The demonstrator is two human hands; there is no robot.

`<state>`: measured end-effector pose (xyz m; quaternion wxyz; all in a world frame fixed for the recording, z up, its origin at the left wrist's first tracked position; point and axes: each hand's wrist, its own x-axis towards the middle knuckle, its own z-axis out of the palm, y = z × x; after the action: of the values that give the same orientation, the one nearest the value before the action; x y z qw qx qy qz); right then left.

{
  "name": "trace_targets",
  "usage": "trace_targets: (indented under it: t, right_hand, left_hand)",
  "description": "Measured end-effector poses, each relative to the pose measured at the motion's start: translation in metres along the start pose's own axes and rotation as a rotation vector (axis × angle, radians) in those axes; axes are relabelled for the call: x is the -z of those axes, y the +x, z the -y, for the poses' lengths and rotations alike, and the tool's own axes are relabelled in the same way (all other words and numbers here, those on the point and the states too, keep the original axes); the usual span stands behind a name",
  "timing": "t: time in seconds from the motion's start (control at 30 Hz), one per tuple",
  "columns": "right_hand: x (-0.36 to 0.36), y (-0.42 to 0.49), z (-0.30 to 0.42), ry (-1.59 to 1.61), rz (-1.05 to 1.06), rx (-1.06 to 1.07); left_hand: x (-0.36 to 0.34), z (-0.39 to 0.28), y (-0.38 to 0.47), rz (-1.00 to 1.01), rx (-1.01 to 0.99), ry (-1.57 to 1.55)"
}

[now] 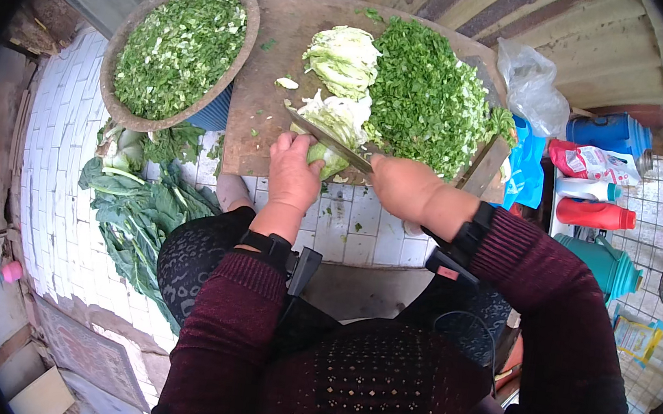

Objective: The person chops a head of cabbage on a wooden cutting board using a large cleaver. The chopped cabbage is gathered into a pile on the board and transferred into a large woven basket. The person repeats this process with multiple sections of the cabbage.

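On a wooden chopping board, my right hand grips the handle of a kitchen knife. The blade lies across a pale green leafy vegetable, likely cabbage. My left hand holds that piece down, fingers close beside the blade. Sliced pale leaves lie beyond the knife in two heaps. To their right spreads a large pile of finely chopped greens. A wide round basin full of chopped greens stands at the board's left.
Whole leafy greens lie on the tiled floor at left. A second blade-like tool rests at the board's right edge. Beyond it are a clear plastic bag, a blue bag, a red bottle and a teal jug.
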<state>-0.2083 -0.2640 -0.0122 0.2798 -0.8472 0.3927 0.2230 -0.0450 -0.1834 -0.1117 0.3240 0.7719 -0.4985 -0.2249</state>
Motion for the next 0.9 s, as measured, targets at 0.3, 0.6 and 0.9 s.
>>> trace_targets:
  t: [0.3, 0.6, 0.9]
  right_hand:
    - [-0.028, 0.062, -0.024, -0.031, -0.219, 0.122]
    - [0.004, 0.044, -0.026, 0.028, -0.272, 0.011]
    - [0.020, -0.026, -0.014, -0.172, -0.174, 0.072]
  left_hand:
    - [0.015, -0.005, -0.014, 0.058, 0.024, 0.040]
    - [-0.013, -0.007, 0.016, -0.074, -0.036, -0.013]
    - [-0.010, -0.008, 0.014, -0.041, -0.059, 0.031]
